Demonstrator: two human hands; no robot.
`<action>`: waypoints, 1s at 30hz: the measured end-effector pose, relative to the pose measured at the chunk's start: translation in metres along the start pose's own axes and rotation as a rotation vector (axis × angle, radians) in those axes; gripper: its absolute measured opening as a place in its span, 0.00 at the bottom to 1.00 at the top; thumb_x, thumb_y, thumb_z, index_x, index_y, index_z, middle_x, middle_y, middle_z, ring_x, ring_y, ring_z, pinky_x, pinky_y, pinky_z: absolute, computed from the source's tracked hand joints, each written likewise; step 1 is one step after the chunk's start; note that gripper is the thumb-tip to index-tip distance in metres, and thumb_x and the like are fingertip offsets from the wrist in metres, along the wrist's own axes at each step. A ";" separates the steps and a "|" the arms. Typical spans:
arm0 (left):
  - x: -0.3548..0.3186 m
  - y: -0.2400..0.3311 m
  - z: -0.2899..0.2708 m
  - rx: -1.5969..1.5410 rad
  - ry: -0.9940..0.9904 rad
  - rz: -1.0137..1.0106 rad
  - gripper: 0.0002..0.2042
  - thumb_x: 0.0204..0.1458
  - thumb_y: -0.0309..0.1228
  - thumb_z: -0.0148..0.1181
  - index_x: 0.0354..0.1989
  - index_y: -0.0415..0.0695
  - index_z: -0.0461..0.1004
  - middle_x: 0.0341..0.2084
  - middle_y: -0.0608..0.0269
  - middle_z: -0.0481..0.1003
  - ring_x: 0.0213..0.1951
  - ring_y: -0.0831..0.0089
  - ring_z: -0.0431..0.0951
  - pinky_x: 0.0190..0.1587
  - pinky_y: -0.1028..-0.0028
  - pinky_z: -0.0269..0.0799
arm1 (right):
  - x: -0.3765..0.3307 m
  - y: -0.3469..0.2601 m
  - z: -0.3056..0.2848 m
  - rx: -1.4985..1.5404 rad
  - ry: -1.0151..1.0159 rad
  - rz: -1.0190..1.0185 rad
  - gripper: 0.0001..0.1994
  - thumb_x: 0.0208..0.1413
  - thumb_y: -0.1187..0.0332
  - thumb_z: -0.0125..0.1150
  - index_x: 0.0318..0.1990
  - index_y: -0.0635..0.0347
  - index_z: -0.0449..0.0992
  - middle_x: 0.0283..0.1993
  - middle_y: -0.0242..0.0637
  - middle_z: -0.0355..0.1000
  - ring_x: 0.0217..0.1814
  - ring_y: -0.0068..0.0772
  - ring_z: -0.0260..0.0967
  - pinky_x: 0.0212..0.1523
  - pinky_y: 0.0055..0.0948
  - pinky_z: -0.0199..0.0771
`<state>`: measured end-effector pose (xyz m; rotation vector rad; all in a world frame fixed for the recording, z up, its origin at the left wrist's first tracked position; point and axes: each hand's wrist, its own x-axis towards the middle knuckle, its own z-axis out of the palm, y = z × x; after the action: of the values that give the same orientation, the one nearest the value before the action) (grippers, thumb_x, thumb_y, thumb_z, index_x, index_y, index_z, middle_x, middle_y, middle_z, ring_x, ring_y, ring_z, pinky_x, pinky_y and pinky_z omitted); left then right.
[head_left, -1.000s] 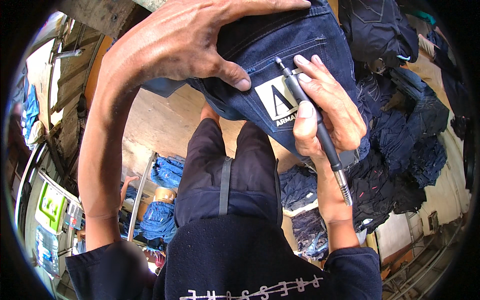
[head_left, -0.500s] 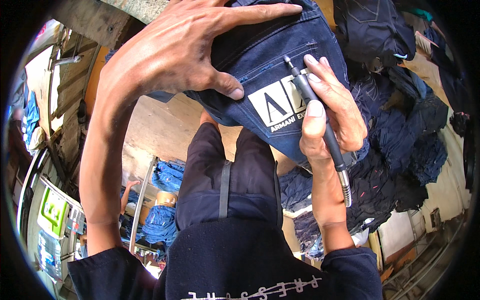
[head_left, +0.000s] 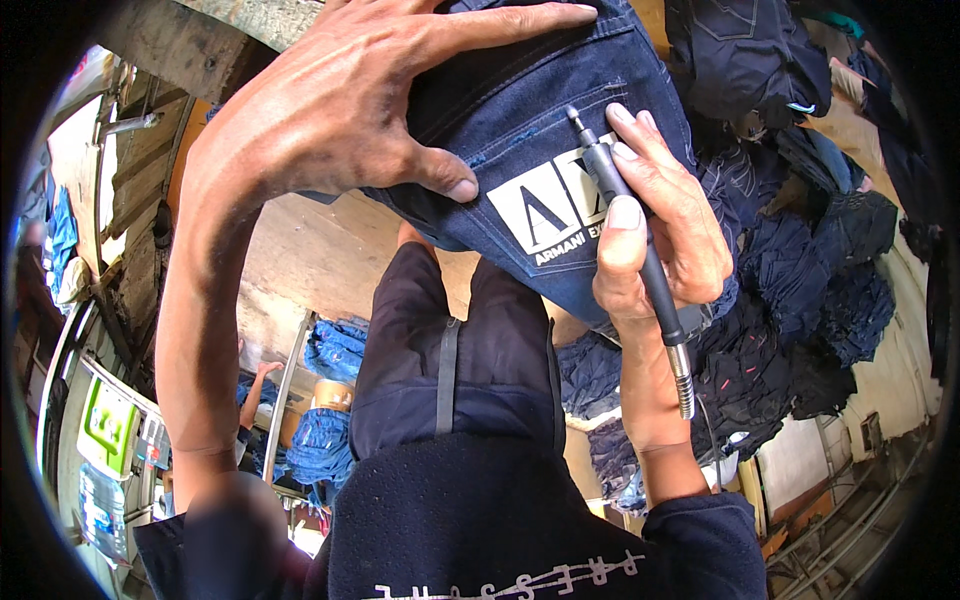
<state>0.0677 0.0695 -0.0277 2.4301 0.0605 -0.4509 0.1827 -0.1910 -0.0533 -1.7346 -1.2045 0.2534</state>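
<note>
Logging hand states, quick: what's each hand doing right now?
Left hand: open, thumb and forefinger spread on the dark denim garment, not gripping a tool.
Right hand: closed, holding the black pen-shaped tool.

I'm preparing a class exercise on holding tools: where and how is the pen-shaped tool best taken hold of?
Likely the dark barrel of the pen-shaped tool, behind its narrow tip, coming from the right, pinched like a pencil. The tool is slim and slants, tip to the upper left, metal spring to the lower right; the right hand holds it so.
</note>
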 end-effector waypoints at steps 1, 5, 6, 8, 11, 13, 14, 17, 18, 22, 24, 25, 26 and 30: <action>-0.002 -0.001 0.000 0.020 -0.030 -0.032 0.62 0.38 0.53 0.84 0.85 0.72 0.51 0.85 0.47 0.42 0.84 0.43 0.44 0.84 0.34 0.33 | 0.000 0.000 -0.001 -0.004 -0.003 0.004 0.16 0.65 0.70 0.59 0.52 0.75 0.81 0.54 0.68 0.82 0.63 0.63 0.82 0.70 0.59 0.77; 0.000 -0.008 0.009 -0.065 0.083 0.083 0.62 0.38 0.53 0.84 0.85 0.73 0.52 0.85 0.47 0.42 0.84 0.43 0.44 0.83 0.33 0.33 | 0.000 0.000 -0.001 -0.016 0.003 0.010 0.16 0.66 0.70 0.58 0.52 0.76 0.81 0.54 0.68 0.82 0.62 0.62 0.82 0.69 0.58 0.77; 0.001 -0.011 0.011 -0.088 0.114 0.115 0.62 0.38 0.53 0.84 0.85 0.73 0.52 0.85 0.47 0.42 0.84 0.43 0.44 0.83 0.33 0.32 | -0.001 0.002 0.000 -0.015 0.016 0.010 0.16 0.66 0.69 0.59 0.52 0.76 0.81 0.54 0.68 0.82 0.62 0.62 0.82 0.69 0.58 0.77; 0.002 -0.014 0.015 -0.112 0.145 0.149 0.62 0.38 0.54 0.84 0.85 0.73 0.52 0.85 0.46 0.42 0.84 0.43 0.44 0.84 0.34 0.31 | -0.001 0.004 0.001 -0.013 0.036 0.000 0.16 0.66 0.69 0.59 0.52 0.76 0.81 0.54 0.68 0.82 0.62 0.61 0.82 0.69 0.58 0.77; 0.000 -0.013 0.014 -0.094 0.145 0.146 0.62 0.38 0.55 0.84 0.85 0.73 0.52 0.85 0.45 0.42 0.84 0.43 0.44 0.84 0.34 0.28 | -0.002 0.006 0.001 -0.008 0.057 -0.018 0.16 0.66 0.69 0.60 0.52 0.77 0.82 0.54 0.68 0.83 0.62 0.61 0.83 0.69 0.58 0.78; -0.002 -0.010 0.011 -0.027 0.108 0.099 0.62 0.38 0.56 0.84 0.85 0.73 0.52 0.85 0.45 0.42 0.84 0.43 0.44 0.84 0.34 0.28 | -0.002 0.004 0.001 -0.007 0.047 0.001 0.17 0.66 0.68 0.60 0.52 0.76 0.82 0.53 0.68 0.83 0.62 0.61 0.83 0.69 0.58 0.78; -0.005 -0.006 0.009 0.031 0.070 0.053 0.62 0.38 0.56 0.84 0.85 0.72 0.52 0.85 0.45 0.42 0.84 0.43 0.44 0.84 0.34 0.27 | -0.002 0.004 0.002 -0.005 0.042 -0.004 0.17 0.66 0.68 0.60 0.51 0.76 0.82 0.53 0.68 0.83 0.62 0.61 0.83 0.69 0.58 0.78; 0.001 -0.002 0.007 -0.022 0.108 0.099 0.62 0.39 0.56 0.84 0.85 0.72 0.52 0.84 0.45 0.43 0.84 0.43 0.44 0.84 0.35 0.27 | 0.000 0.003 0.002 0.014 0.031 -0.022 0.17 0.66 0.67 0.61 0.51 0.76 0.82 0.53 0.68 0.83 0.62 0.62 0.82 0.69 0.59 0.77; 0.002 -0.002 0.006 -0.051 0.128 0.123 0.62 0.39 0.56 0.84 0.85 0.72 0.52 0.84 0.45 0.43 0.84 0.43 0.44 0.84 0.35 0.27 | 0.000 0.004 0.002 0.014 0.015 -0.023 0.17 0.66 0.66 0.61 0.51 0.76 0.82 0.53 0.68 0.83 0.62 0.62 0.82 0.70 0.59 0.77; 0.001 -0.003 0.005 -0.030 0.075 0.069 0.61 0.40 0.58 0.83 0.85 0.72 0.52 0.84 0.44 0.43 0.84 0.42 0.44 0.84 0.35 0.28 | -0.005 0.006 -0.002 -0.006 -0.032 -0.036 0.17 0.67 0.66 0.61 0.51 0.76 0.82 0.53 0.68 0.83 0.63 0.62 0.82 0.70 0.60 0.76; -0.005 -0.002 0.004 0.036 -0.017 -0.041 0.61 0.39 0.60 0.83 0.85 0.71 0.53 0.84 0.43 0.43 0.84 0.42 0.43 0.84 0.35 0.29 | -0.007 0.005 -0.002 0.021 0.003 -0.041 0.17 0.68 0.67 0.58 0.53 0.76 0.80 0.54 0.69 0.82 0.63 0.62 0.82 0.70 0.60 0.76; -0.008 -0.002 0.003 0.052 -0.039 -0.069 0.61 0.39 0.61 0.83 0.85 0.71 0.54 0.84 0.43 0.43 0.84 0.42 0.42 0.84 0.35 0.29 | -0.006 0.005 -0.001 0.012 0.014 -0.055 0.19 0.71 0.65 0.54 0.56 0.76 0.77 0.54 0.68 0.82 0.61 0.61 0.82 0.70 0.58 0.77; -0.007 -0.002 0.004 0.033 -0.009 -0.042 0.61 0.38 0.62 0.83 0.84 0.70 0.54 0.84 0.43 0.43 0.84 0.42 0.42 0.84 0.35 0.29 | -0.005 0.005 0.002 0.033 0.100 -0.052 0.21 0.74 0.64 0.50 0.60 0.76 0.75 0.54 0.67 0.81 0.60 0.61 0.82 0.70 0.57 0.78; -0.005 -0.009 0.005 0.022 0.187 0.102 0.49 0.45 0.62 0.79 0.79 0.74 0.65 0.85 0.47 0.41 0.84 0.40 0.39 0.82 0.33 0.36 | -0.006 -0.004 0.002 0.147 0.549 0.257 0.30 0.83 0.50 0.38 0.70 0.74 0.64 0.53 0.63 0.80 0.57 0.59 0.83 0.69 0.52 0.80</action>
<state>0.0603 0.0733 -0.0352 2.4773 0.0117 -0.1795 0.1759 -0.1947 -0.0536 -1.6776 -0.5535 0.0086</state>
